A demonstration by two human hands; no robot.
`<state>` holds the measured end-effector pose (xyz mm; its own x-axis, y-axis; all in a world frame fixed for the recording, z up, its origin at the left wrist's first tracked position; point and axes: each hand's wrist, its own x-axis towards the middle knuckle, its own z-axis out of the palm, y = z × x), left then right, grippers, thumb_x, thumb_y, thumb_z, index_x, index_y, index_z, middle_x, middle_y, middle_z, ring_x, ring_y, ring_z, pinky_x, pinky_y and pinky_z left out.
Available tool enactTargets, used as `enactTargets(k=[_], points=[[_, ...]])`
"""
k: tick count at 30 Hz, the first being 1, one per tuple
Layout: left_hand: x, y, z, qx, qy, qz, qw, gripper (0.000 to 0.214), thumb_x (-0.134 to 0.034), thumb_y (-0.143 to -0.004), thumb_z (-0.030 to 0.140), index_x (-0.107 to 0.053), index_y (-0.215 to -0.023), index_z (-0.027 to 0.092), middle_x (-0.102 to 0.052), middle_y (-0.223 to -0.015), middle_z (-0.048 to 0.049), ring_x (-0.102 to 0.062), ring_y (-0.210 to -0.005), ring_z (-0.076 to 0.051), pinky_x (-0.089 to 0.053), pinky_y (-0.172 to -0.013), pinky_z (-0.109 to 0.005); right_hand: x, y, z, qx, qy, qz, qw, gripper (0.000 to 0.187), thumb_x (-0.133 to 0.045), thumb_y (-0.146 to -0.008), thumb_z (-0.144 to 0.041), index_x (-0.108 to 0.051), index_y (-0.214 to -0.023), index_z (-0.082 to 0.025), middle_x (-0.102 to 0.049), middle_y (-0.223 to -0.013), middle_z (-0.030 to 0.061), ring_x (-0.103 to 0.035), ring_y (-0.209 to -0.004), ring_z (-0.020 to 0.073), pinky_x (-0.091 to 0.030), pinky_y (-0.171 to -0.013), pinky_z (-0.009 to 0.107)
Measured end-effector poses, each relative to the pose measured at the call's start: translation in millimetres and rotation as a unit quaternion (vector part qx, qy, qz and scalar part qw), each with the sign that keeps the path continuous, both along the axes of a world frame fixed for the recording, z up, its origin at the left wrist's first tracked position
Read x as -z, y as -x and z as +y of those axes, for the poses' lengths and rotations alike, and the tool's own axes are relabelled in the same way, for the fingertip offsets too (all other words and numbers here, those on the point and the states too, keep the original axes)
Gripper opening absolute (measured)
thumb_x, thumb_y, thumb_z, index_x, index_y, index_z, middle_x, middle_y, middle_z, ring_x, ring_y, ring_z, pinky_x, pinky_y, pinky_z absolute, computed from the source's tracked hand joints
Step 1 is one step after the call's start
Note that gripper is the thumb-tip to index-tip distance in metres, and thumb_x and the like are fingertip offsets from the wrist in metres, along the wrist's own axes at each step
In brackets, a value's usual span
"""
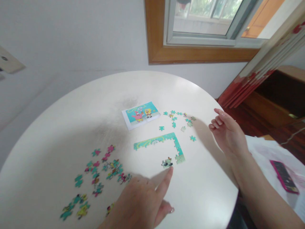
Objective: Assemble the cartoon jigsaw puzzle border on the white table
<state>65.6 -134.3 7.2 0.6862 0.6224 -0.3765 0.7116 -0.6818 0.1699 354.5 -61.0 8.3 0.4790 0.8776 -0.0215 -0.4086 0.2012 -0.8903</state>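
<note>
A partly joined jigsaw border (166, 141) lies mid-table, teal and bent like an L. Just below its right end sits a small joined bit (167, 163). My left hand (140, 203) points its index fingertip at that bit, nearly touching it, other fingers curled, holding nothing. My right hand (225, 130) hovers at the table's right edge, fingers loosely spread, empty, close to loose teal pieces (181, 119). A cartoon reference picture (140, 114) lies behind the border.
Several loose teal, pink and yellow pieces (100, 175) are scattered at the left front of the round white table (71, 127). A pink phone (284, 176) rests on white cloth at the right. Behind are the wall, window and a curtain.
</note>
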Motion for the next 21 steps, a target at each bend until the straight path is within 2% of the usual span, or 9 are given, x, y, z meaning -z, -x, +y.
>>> enactTargets(k=[4,9,17,21], points=[[-3.9,-2.0,1.1,-0.011,0.01,0.008,1.0,0.075,-0.067,-0.089,0.037,-0.032,-0.154,0.024,-0.074,-0.107,-0.0115,-0.071,-0.084,-0.027,-0.054,-0.076,-0.038,-0.8,0.1,-0.8,-0.001,0.003,-0.009,1.0,0.017,-0.077,-0.074,-0.027,-0.074,-0.089,-0.019,-0.035,-0.064,-0.0053,-0.033,-0.059,0.0077,-0.036,-0.052,0.019],[-5.1,-2.5,1.8,-0.011,0.02,0.004,1.0,0.076,-0.068,-0.089,0.037,-0.032,-0.154,0.025,-0.07,-0.122,-0.0137,-0.071,-0.089,-0.027,-0.055,-0.079,-0.037,-0.5,-0.2,-0.3,-0.002,0.005,-0.02,1.0,0.018,-0.078,-0.073,-0.029,-0.074,-0.088,-0.021,-0.035,-0.064,-0.0057,-0.034,-0.058,0.0077,-0.036,-0.052,0.02],[-4.8,-2.0,0.8,-0.007,0.016,-0.003,1.0,0.077,-0.068,-0.089,0.038,-0.03,-0.155,0.023,-0.071,-0.118,-0.0135,-0.071,-0.087,-0.029,-0.056,-0.079,-0.043,-0.3,0.2,-0.1,-0.002,0.004,-0.007,1.0,0.02,-0.078,-0.072,-0.027,-0.073,-0.089,-0.019,-0.035,-0.063,-0.0064,-0.034,-0.058,0.0072,-0.036,-0.052,0.02],[-4.8,-1.1,1.1,-0.008,0.019,0.001,1.0,0.077,-0.069,-0.088,0.038,-0.031,-0.154,0.024,-0.074,-0.109,-0.0114,-0.071,-0.086,-0.029,-0.055,-0.078,-0.04,-0.4,0.5,0.0,-0.003,0.005,-0.027,1.0,0.021,-0.078,-0.072,-0.03,-0.072,-0.09,-0.021,-0.035,-0.063,-0.0065,-0.035,-0.057,0.0078,-0.036,-0.052,0.022]])
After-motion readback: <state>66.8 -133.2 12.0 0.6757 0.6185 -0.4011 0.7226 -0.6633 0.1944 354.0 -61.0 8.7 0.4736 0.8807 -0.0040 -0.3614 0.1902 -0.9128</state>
